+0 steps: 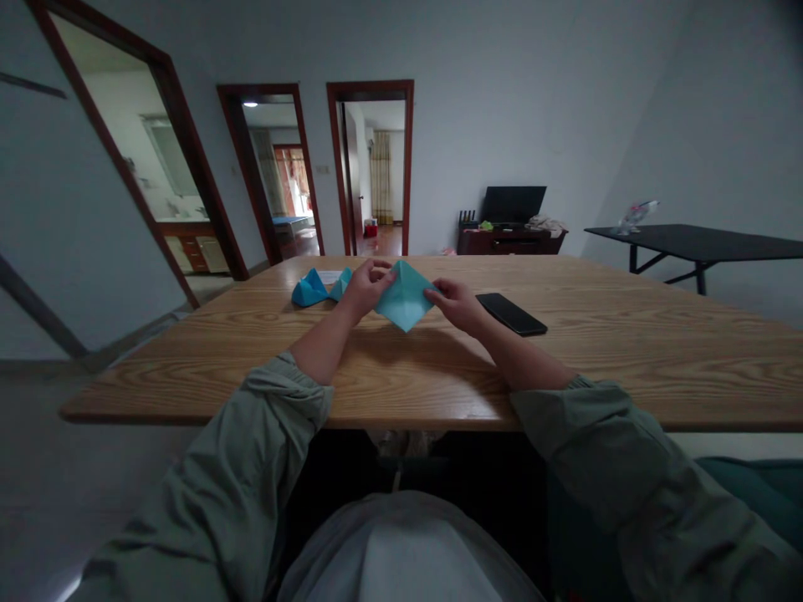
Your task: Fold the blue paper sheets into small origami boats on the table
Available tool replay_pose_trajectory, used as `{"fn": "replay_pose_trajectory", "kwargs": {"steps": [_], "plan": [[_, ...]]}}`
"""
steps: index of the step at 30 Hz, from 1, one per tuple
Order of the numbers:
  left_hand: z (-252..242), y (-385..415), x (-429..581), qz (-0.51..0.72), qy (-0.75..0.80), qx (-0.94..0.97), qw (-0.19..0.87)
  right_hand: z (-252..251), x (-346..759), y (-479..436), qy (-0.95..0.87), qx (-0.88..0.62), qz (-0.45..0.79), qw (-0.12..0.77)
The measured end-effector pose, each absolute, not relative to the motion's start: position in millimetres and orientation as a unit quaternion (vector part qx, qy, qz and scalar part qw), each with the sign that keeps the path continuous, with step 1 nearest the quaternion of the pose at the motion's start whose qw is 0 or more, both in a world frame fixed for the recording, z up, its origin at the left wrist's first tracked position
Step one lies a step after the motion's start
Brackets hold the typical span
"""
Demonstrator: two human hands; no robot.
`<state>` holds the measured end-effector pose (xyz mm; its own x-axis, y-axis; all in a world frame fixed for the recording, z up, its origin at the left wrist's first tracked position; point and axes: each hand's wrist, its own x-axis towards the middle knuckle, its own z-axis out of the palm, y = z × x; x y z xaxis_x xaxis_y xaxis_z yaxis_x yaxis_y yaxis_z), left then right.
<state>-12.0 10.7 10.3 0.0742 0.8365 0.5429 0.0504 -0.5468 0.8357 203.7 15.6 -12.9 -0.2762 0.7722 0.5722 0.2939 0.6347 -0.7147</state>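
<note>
Between my two hands a light-blue folded square of origami paper [406, 301] is held up over the table, one corner pointing down toward me. Crease lines run across its face. My left hand [369, 287] pinches its left side, thumb in front and fingers behind. At the right corner, my right hand [457, 303] grips the paper between thumb and fingers. Just left of my left hand stand a darker blue folded paper piece [309, 288] and a light-blue folded paper piece [340, 285], the latter partly hidden by that hand.
The wooden table [263, 376] spreads across the view. A black smartphone [512, 313] lies right of my right hand. White paper [329, 276] lies behind the folded pieces. Farther back are a television [513, 205] on a dark cabinet and a black folding table [708, 241].
</note>
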Motion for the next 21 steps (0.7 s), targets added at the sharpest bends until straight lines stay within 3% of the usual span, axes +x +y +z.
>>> {"fn": "replay_pose_trajectory", "kwargs": {"steps": [11,16,21], "plan": [[7.3,4.1,-8.1,0.536,0.255,0.630,0.501,-2.6,204.6,7.6,-0.580,-0.347,0.474,0.565],[8.9,-3.9,-5.1,0.530,0.215,0.631,0.523,-0.7,207.0,6.7,-0.537,-0.372,0.508,0.561],[11.7,-9.5,0.8,0.540,0.208,0.659,0.481,-7.6,204.2,9.8,-0.555,-0.393,0.519,0.518]]}}
